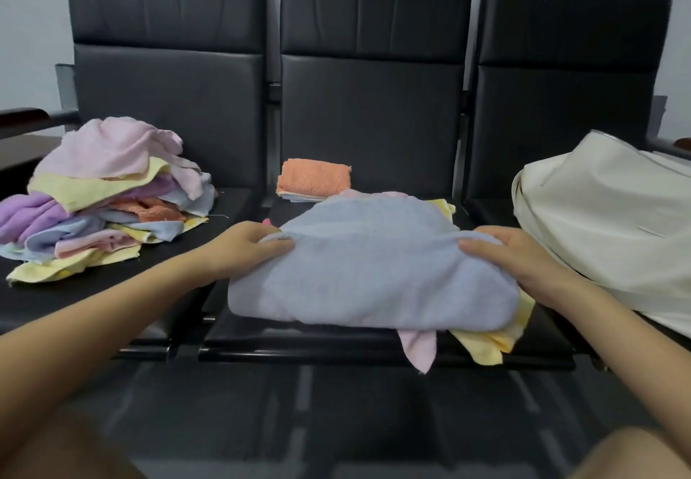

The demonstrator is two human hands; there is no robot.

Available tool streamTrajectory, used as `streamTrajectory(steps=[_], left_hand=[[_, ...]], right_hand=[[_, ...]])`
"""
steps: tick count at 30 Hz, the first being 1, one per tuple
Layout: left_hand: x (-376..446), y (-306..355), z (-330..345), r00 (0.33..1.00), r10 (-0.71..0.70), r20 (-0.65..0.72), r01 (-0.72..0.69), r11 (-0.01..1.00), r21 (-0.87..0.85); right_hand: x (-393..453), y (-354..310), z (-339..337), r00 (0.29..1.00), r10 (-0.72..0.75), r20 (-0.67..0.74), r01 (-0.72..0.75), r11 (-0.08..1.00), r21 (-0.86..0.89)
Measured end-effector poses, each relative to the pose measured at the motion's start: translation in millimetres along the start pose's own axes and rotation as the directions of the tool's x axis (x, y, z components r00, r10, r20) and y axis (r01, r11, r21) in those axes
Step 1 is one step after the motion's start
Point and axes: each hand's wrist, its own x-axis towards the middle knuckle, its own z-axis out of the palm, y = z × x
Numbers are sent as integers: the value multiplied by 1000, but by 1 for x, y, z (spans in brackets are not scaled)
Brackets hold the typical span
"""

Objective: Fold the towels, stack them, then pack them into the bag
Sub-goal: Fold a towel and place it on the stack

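I had my left hand (248,245) and right hand (518,254) each in a closed grip on the far corners of the pale blue terry towel (374,273), mid-fold, on the black padded seat surface (336,344) over pink and yellow towels. Little looked done: a small folded stack topped by an orange towel (314,179) sat at twelve o'clock. The big unfolded heap of pastel towels (101,194) waited at ten o'clock, and the cream cloth bag (605,224) at three o'clock seemed unpacked.
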Motion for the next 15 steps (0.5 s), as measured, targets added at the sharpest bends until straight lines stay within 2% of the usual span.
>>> streamTrajectory(steps=[4,7,10,15], left_hand=[[33,-3,-1,998,-19,-56,21,999,30],[61,-3,-1,987,-16,-157,20,1000,19],[89,-10,1,958,-31,-284,33,999,1],[128,-26,10,900,-49,-432,38,999,-35]], right_hand=[[32,-2,8,981,-2,-192,-2,1000,-20],[53,-5,16,949,22,-315,-3,998,61],[73,-8,19,903,41,-428,9,993,115],[112,-7,18,836,2,-548,36,998,58]])
